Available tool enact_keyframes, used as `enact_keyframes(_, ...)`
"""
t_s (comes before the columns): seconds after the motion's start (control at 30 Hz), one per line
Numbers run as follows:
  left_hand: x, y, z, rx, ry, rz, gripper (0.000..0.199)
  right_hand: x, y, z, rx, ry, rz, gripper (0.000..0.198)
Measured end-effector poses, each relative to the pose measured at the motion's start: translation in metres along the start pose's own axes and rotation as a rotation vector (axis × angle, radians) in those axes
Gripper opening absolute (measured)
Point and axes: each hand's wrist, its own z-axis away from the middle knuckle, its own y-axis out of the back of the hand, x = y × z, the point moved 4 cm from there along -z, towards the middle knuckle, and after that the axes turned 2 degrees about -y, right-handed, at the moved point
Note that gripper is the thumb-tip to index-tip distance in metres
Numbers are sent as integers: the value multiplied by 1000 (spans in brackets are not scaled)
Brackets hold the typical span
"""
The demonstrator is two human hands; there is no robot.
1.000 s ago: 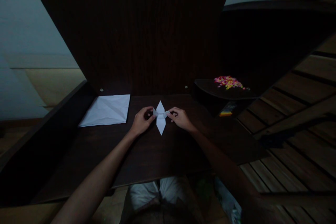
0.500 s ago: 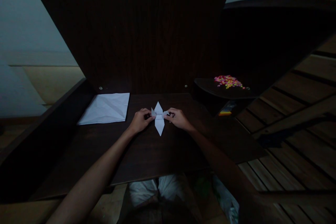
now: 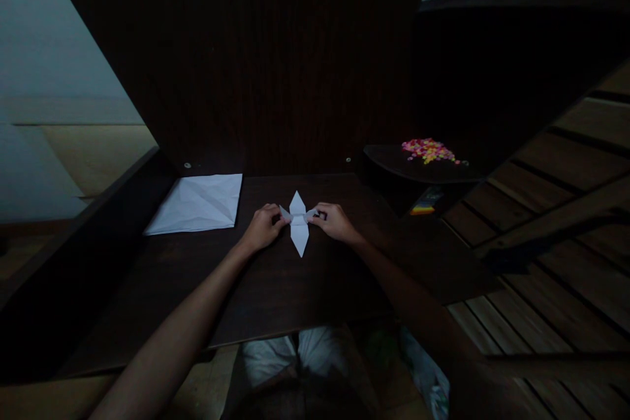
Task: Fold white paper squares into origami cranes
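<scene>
A small white folded-paper figure [image 3: 299, 230] with pointed flaps sits at the middle of the dark desk, one long point toward me and another away. My left hand [image 3: 266, 226] pinches its left flap between thumb and fingers. On the opposite side, my right hand [image 3: 335, 222] grips the right flap the same way, covering part of it. Both hands are closed and rest close to the desktop.
A stack of creased white paper sheets [image 3: 199, 203] lies at the desk's left. On a low corner shelf [image 3: 388, 161] to the right is a pile of small colourful pieces [image 3: 429, 150]. A dark side panel [image 3: 88, 230] borders the left, and a tall back panel [image 3: 275, 65] rises behind.
The left flap of the paper figure has tilted outward to the left with my left hand's fingers. My right hand keeps nearly the same place and grip.
</scene>
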Motion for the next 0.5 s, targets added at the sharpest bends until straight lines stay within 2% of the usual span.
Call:
enact_keyframes(0.3,1,-3,2,-75,-65,12,11,0,-1,2,-47,-1,11,20)
enact_keyframes(0.5,2,-6,3,-105,-84,-24,11,-4,-3,3,-85,31,20,11)
